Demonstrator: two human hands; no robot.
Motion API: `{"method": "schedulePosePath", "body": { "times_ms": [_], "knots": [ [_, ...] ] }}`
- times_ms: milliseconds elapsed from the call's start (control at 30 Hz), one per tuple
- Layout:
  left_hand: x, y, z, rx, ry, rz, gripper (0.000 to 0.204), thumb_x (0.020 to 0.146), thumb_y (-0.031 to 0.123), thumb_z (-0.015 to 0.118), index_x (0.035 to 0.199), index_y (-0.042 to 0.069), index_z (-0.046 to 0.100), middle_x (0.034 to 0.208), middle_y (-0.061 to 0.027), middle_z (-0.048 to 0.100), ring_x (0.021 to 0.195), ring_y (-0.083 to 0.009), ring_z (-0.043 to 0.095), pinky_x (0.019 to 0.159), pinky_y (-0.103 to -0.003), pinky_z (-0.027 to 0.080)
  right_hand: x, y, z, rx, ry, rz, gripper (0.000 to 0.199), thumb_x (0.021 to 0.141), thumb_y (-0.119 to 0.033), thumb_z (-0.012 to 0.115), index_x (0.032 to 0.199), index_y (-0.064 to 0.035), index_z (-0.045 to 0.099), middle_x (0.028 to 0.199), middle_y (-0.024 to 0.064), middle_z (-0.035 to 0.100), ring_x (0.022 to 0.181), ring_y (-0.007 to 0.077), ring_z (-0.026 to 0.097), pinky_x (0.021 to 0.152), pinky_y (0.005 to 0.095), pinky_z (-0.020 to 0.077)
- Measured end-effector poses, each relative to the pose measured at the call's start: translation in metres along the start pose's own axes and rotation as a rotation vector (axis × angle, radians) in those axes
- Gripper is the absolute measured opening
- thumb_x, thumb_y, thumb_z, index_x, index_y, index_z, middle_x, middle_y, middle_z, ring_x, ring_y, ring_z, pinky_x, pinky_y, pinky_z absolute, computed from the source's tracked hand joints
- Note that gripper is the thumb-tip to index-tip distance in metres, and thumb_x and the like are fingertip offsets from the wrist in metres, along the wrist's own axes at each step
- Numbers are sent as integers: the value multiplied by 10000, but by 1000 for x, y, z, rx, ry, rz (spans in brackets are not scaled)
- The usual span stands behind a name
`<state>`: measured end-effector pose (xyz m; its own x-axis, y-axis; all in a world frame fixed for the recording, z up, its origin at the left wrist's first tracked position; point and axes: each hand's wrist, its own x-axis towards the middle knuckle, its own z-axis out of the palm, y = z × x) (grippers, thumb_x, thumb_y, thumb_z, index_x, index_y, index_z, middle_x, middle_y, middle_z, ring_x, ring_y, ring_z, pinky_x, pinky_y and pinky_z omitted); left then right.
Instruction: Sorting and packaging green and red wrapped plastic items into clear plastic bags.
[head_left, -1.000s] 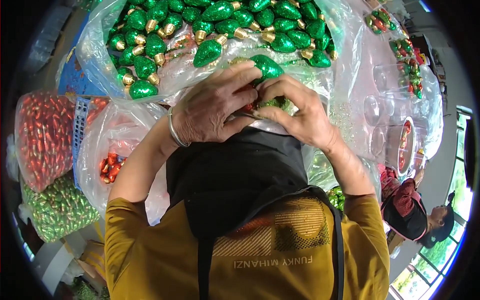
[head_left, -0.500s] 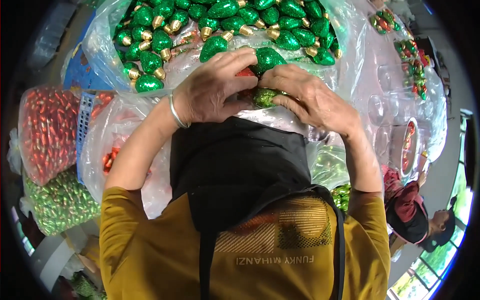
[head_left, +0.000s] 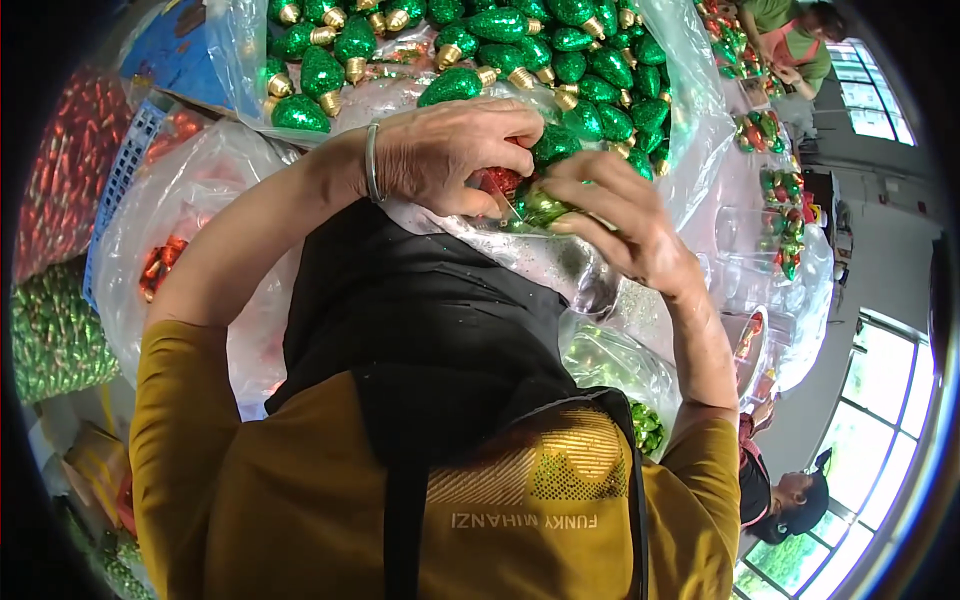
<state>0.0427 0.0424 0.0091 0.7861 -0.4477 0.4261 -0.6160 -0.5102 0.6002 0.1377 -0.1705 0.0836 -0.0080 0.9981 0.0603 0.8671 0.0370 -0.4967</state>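
- Over the near side of the plastic-covered bench [head_left: 648,312], the left hand [head_left: 450,155] curls around a red glitter bulb [head_left: 503,182]; whether its fingers press on it, I cannot tell.
- Just beside it, the right hand [head_left: 620,215], slightly blurred, has its fingers clamped on a light-green bulb [head_left: 541,207].
- Beyond both hands, gold-capped dark-green bulbs [head_left: 500,25] lie heaped on an opened clear plastic bag [head_left: 690,120].
- To the left stand a blue crate [head_left: 125,180], a sack of red ornaments [head_left: 70,165] and a sack of green ornaments [head_left: 60,340].
- Along the right, red-and-green clusters [head_left: 785,205] lie near clear containers [head_left: 740,230].
- Farther right, two co-workers, one higher [head_left: 785,35] and one lower [head_left: 790,495], appear near paned windows [head_left: 870,400] and a grey wall [head_left: 890,260].
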Motion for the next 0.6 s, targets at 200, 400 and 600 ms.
{"method": "schedulePosePath", "body": {
  "times_ms": [200,400,600],
  "knots": [
    [5,4,-6,-15,-22,0,460,603,149,756,993,-6,565,1139,-172,517,1118,-359,480,964,-412,377,-2,7,7,-170,101,-43,325,788,-118,653,1107,-63,624,1059,114,580,997,279,554,828,360,459],
    [12,4,-5,3,-93,-7,496,619,196,760,1025,16,539,1094,-173,539,1114,-377,481,958,-430,379,-11,0,23,179,147,229,260,799,-106,642,1057,-87,658,1032,116,577,953,265,556,818,358,453],
    [16,2,-1,146,-52,113,395,661,239,752,938,21,574,1084,-148,553,1110,-344,499,923,-419,410,-8,-1,14,-121,91,129,215,814,-97,631,1025,-72,661,967,112,565,878,267,547,762,360,453]
  ]
}}
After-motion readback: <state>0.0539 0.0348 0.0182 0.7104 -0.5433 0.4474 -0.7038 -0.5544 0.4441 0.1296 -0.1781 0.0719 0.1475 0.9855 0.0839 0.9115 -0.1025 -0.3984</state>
